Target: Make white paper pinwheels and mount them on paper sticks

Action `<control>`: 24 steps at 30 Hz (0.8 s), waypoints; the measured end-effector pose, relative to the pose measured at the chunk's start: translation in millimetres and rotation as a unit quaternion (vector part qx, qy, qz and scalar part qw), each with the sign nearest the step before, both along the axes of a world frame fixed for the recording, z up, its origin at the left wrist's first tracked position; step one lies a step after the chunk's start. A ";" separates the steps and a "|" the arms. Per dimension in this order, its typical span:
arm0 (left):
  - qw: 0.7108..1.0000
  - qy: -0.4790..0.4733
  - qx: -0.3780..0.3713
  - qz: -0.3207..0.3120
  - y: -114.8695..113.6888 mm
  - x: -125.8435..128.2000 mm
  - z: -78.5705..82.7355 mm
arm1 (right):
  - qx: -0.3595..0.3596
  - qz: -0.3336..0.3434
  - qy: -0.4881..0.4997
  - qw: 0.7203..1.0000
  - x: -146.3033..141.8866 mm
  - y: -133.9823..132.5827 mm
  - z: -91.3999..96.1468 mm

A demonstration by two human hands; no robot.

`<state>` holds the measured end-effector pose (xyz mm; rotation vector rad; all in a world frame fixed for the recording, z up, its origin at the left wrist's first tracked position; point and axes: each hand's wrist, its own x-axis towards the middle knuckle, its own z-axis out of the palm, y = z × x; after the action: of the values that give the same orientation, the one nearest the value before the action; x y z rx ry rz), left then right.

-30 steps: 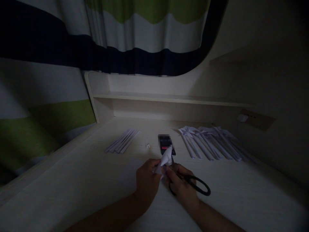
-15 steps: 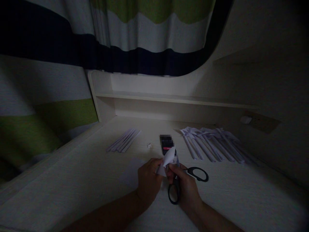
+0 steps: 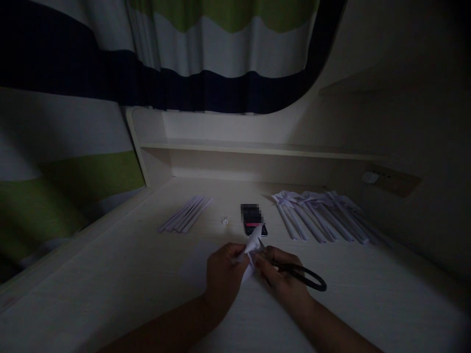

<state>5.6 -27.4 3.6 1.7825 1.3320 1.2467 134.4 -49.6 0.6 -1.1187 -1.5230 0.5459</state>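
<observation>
My left hand [image 3: 224, 269] pinches a folded piece of white paper [image 3: 253, 240] above the middle of the desk. My right hand [image 3: 283, 269] is closed round a pair of scissors with black handles [image 3: 312, 278]. The tip of the scissors shows beside the paper's right edge; whether the blades touch it I cannot tell. The fingertips of my right hand are against the lower part of the paper. Partly behind my left hand, a flat white sheet [image 3: 195, 264] lies on the desk.
A dark phone [image 3: 252, 215] lies just beyond the paper, with a small crumpled white scrap [image 3: 224, 221] to its left. Several rolled paper sticks [image 3: 186, 214] lie at the left. Several sticks with folded paper tops [image 3: 312, 215] lie at the right. A low shelf [image 3: 239, 147] runs along the back.
The scissors have turned in my right hand: their handles, spread apart before, now lie close together pointing right. My left hand still holds the paper. The view has shifted slightly.
</observation>
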 end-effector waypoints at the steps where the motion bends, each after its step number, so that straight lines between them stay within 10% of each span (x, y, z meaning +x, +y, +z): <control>1: 1.000 -0.015 -0.023 -0.006 0.6 -0.5 0.7 | 0.058 0.008 -0.062 0.996 3.6 1.7 -0.5; 6: 0.997 -0.036 -0.073 -0.011 7.9 -4.1 -1.6 | 0.290 0.037 -0.311 0.904 20.4 12.0 -1.0; 12: 0.994 -0.040 -0.096 -0.020 10.0 -4.2 -0.1 | 0.315 0.052 -0.412 0.854 29.3 12.7 7.6; 18: 0.996 -0.026 -0.085 0.010 7.1 -2.0 2.1 | 0.268 0.014 -0.264 0.927 14.5 10.5 -2.0; 24: 0.996 -0.052 -0.077 -0.008 3.0 1.0 -2.4 | -0.031 -0.044 -0.015 0.998 -5.2 -0.4 -3.1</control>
<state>6.6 -24.4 1.2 1.5974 1.3148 1.1792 129.1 -50.0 -2.5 -1.2397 -1.4835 0.5209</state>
